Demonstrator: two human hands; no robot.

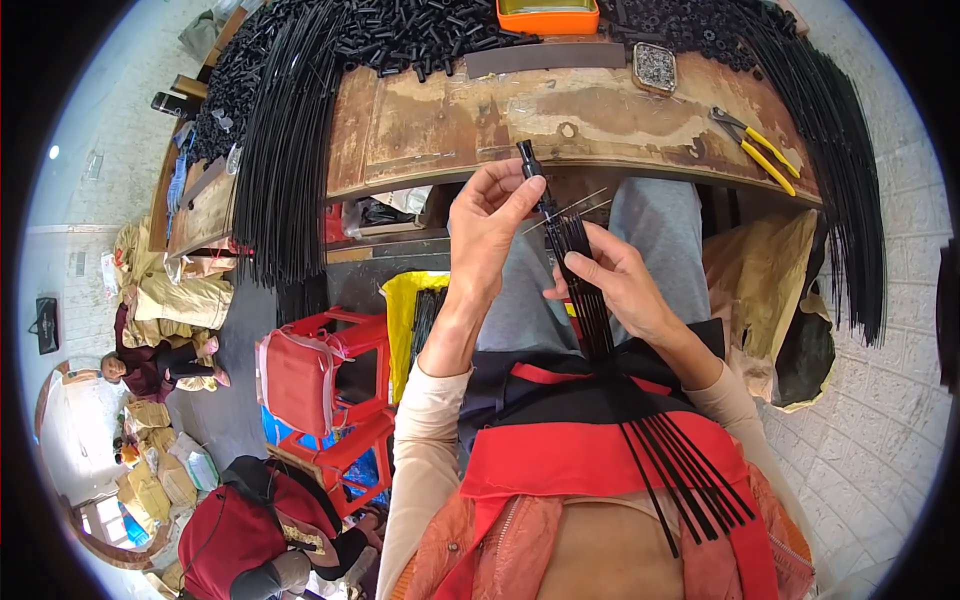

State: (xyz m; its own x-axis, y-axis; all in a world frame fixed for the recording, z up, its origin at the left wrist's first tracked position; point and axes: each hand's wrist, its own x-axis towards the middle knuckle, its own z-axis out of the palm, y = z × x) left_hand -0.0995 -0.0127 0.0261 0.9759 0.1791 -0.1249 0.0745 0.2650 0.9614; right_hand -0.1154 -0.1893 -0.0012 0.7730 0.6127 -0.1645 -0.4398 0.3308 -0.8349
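Note:
What looks like a folded umbrella frame slants between my hands, its thin black ribs (592, 318) running down toward my lap. My left hand (487, 225) pinches the black tubular fitting (528, 160) at its upper end between thumb and fingers. Lower down, the fingers of my right hand (622, 280) are closed round the bundle of ribs. Thin metal wires (582, 208) stick out sideways between the two hands. Over my red and black apron (560, 460) the rib ends (690, 480) fan out.
The worn wooden table (430, 130) carries yellow-handled pliers (757, 150), a small tin (654, 68), an orange tray (547, 18) and heaps of black fittings (400, 35). Black rods (285, 150) hang over its edge. Red stools (325, 380) and two people (260, 530) are at left.

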